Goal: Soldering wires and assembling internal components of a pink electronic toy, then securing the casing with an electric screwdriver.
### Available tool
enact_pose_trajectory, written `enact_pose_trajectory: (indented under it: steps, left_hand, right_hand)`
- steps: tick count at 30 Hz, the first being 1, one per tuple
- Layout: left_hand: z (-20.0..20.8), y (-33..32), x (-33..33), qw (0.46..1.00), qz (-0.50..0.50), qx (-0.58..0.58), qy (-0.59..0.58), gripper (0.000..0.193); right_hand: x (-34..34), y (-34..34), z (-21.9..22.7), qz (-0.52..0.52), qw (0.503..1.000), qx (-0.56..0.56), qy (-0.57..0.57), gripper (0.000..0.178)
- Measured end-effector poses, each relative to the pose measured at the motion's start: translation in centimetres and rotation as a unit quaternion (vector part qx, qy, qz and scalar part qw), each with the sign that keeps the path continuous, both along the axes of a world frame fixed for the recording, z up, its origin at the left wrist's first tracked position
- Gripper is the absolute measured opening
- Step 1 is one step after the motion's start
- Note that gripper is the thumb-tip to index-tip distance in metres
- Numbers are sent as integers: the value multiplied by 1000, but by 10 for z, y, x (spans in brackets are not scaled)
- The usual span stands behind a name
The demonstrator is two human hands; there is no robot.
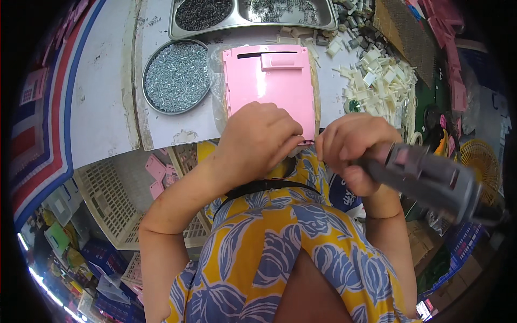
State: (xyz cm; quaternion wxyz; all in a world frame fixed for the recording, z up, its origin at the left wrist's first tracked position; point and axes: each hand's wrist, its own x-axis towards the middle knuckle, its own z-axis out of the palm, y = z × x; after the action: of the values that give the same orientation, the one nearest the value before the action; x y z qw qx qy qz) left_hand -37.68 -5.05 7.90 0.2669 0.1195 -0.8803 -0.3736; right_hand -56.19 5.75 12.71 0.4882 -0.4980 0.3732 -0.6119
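A pink plastic casing (269, 89) lies in front of me on a padded, plastic-wrapped piece at the table's near edge. It has a long dark slot and a raised pink block near its far end. My left hand (261, 134) is closed over its near left part, fingers bent and thumb at the near edge. In my right hand (358, 145) is a dark electric screwdriver (425, 180), tilted with its body out to the right. The fingertips of that hand are pinched beside the casing's near right corner; whatever is between them is too small to make out.
A round metal dish (176, 75) of silvery screws stands left of the casing. Behind is a steel tray (237, 29) with dark small parts. Cream plastic parts (377, 81) lie heaped at right. Below the table, a beige crate (116, 202) holds pink pieces.
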Motion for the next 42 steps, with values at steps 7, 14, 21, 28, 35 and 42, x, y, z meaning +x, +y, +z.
enact_pose_trajectory:
  steps: [7, 14, 21, 28, 35, 42]
  left_hand:
    - [5, 18, -8, 999, 12, 13, 40, 19]
    - [3, 17, -14, 999, 21, 22, 29, 16]
    - [9, 8, -13, 999, 26, -40, -12, 19]
    - [-3, -97, 61, 894, 318, -213, -234, 13]
    - [-12, -109, 78, 918, 317, -150, -185, 16]
    - [-19, -116, 81, 921, 300, -169, -179, 24]
  right_hand:
    - [-8, -16, 36, -50, 995, -78, -43, 29]
    - [-7, -14, 35, -63, 995, -62, -44, 29]
    - [-6, -24, 27, -59, 995, -66, -43, 30]
    - [-27, -34, 19, -97, 993, -72, -14, 29]
    - [-33, -48, 7, -77, 992, -98, -15, 26]
    - [-26, -60, -14, -72, 988, -132, -34, 21]
